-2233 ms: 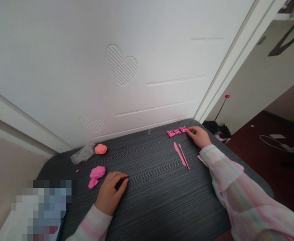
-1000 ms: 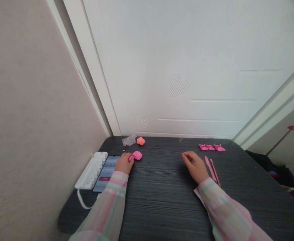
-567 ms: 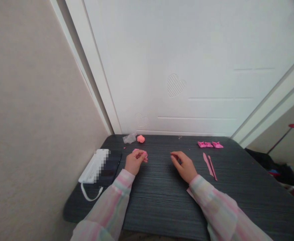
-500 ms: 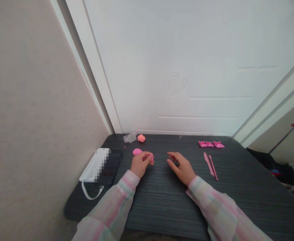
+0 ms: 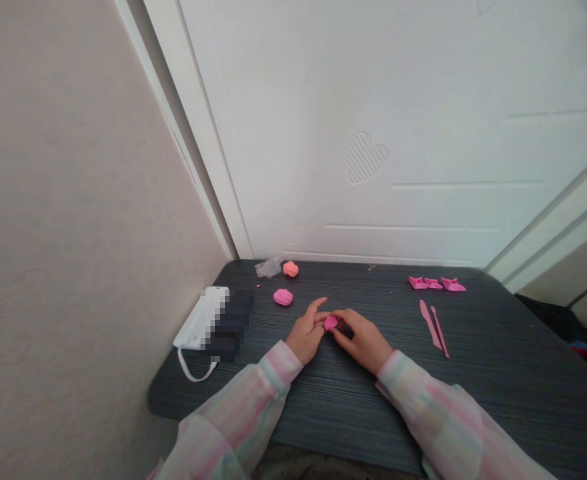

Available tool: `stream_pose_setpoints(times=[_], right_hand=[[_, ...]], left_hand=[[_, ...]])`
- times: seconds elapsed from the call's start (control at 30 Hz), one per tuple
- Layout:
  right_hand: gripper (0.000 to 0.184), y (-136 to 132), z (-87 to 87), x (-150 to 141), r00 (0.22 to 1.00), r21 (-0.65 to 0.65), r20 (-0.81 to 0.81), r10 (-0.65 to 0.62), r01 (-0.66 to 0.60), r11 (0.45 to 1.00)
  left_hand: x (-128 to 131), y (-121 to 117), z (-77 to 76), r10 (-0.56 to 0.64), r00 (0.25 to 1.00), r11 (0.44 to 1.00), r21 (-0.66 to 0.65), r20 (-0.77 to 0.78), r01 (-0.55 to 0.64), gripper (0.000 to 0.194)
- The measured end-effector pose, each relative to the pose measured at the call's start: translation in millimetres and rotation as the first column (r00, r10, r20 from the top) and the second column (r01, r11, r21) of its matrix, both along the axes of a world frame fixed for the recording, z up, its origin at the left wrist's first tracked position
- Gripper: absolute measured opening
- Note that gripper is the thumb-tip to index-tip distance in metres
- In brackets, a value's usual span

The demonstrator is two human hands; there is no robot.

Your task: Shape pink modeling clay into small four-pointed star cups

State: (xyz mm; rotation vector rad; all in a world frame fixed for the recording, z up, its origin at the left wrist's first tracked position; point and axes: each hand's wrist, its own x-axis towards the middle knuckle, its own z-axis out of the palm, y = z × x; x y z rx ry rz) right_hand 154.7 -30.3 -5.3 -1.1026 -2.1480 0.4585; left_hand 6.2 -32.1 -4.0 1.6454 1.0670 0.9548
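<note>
A small piece of bright pink modelling clay (image 5: 330, 323) is between my two hands, just above the dark table or touching it; which, I cannot tell. My right hand (image 5: 366, 341) pinches it from the right between thumb and fingers. From the left, my left hand (image 5: 306, 335) has its thumb and a finger on the piece, while its index finger sticks up and away. Beyond my left hand lies a larger pink clay lump (image 5: 283, 297). An orange clay lump (image 5: 291, 269) rests farther back, beside a crumpled clear plastic wrapper (image 5: 269, 268).
Three pink folded-looking clay shapes (image 5: 433, 284) stand in a row at the back right. Nearer lie a pink clay knife (image 5: 430, 325) and a thin pink stick tool (image 5: 440, 332). A white object with a strap (image 5: 201, 320), partly pixelated, sits left on the dark table (image 5: 343, 407). A white door (image 5: 293, 133) rises behind.
My left hand has moved right from beside the larger pink lump, bringing the small pink piece to my right hand. My right fingers have closed on it. The view has shifted slightly.
</note>
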Motion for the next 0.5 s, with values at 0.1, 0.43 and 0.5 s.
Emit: stream_pose_setpoints(times=[0.1,0.43,0.5], right_hand=[[0.018,-0.8,1.4,0.5,0.999,-0.027,-0.008,-0.034,0.033,0.999],[0.015,6.5,1.2,11.9,0.988,-0.088,-0.083,-0.128,0.121,0.989],[0.014,6.3,1.2,11.3,0.988,-0.092,-0.092,-0.126,0.117,0.989]], left_hand=[[-14.2,0.6,12.1,0.107,0.978,0.989,0.116,-0.177,-0.088,0.054],[-142.2,7.3,50.7,0.519,0.336,0.821,0.349,-0.786,-0.452,0.043],[-149.4,9.8,45.7,0.484,0.328,0.836,0.318,-0.811,-0.447,0.044]])
